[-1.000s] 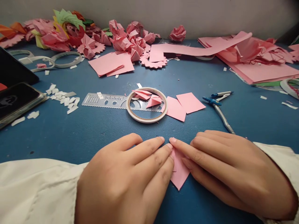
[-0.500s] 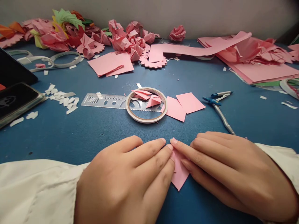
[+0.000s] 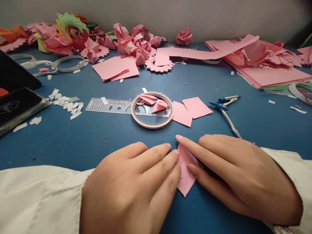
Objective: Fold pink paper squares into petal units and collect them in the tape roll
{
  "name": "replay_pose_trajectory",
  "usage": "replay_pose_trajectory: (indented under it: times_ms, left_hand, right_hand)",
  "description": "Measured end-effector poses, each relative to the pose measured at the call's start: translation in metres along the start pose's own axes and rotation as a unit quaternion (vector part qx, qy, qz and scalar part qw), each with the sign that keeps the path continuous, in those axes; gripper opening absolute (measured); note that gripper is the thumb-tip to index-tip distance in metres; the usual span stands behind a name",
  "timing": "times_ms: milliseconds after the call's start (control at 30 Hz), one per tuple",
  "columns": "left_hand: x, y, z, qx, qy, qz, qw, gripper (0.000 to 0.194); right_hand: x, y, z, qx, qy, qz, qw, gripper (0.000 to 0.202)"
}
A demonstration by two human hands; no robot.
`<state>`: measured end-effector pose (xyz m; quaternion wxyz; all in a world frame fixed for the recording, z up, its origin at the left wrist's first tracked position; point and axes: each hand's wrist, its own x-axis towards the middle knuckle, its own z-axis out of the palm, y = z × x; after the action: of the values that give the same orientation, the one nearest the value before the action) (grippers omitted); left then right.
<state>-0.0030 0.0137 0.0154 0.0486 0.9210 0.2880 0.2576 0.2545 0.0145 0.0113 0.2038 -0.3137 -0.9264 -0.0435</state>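
A small folded piece of pink paper [image 3: 186, 177] lies on the blue table between my hands, one pointed corner towards me. My left hand [image 3: 131, 182] presses its fingertips along the paper's left edge, holding it, and covers that side. My right hand [image 3: 234, 172] has its thumb on the paper's right part, with the index finger stretched to the top corner. Beyond my fingers, a roll of double-sided tape [image 3: 152, 126] rests over a clear stencil ruler [image 3: 109, 106]. Small folded pink pieces [image 3: 159, 106] lie within the ring. Two pink paper squares [image 3: 197, 108] overlap beside it.
A pair of compasses [image 3: 227, 117] lies at right. White paper scraps [image 3: 68, 103] and a phone [image 3: 18, 109] are at left. Along the wall stand folded pink paper flowers [image 3: 131, 40], a pink strip [image 3: 190, 54] and pink sheets [image 3: 275, 76]. Further tape rolls [image 3: 69, 64] lie back left.
My right hand has shifted slightly left and up; its thumb now rests on top of the paper and its index finger has slid past the top corner. My left hand stays nearly still.
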Motion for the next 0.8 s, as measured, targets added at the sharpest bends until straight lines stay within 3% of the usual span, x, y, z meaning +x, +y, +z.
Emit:
replay_pose_trajectory:
  times_ms: [167, 567, 700, 800]
  left_hand:
    - [-0.001, -0.003, 0.001, 0.004, 0.002, 0.005, 1.000, 0.042]
    - [-0.010, -0.002, 0.004, 0.010, 0.012, -0.004, 1.000, 0.037]
    - [-0.014, 0.001, 0.006, 0.075, 0.092, 0.013, 0.993, 0.021]
    - [-0.014, 0.005, 0.013, 0.106, 0.146, 0.023, 0.983, 0.026]
  right_hand:
    - [0.002, 0.000, 0.000, 0.013, 0.008, -0.013, 1.000, 0.028]
    - [-0.002, 0.001, -0.004, 0.024, -0.004, -0.018, 1.000, 0.028]
    - [-0.003, -0.001, 0.000, 0.019, 0.000, -0.014, 1.000, 0.028]
    - [-0.004, -0.004, 0.005, 0.013, 0.036, 0.016, 0.999, 0.029]
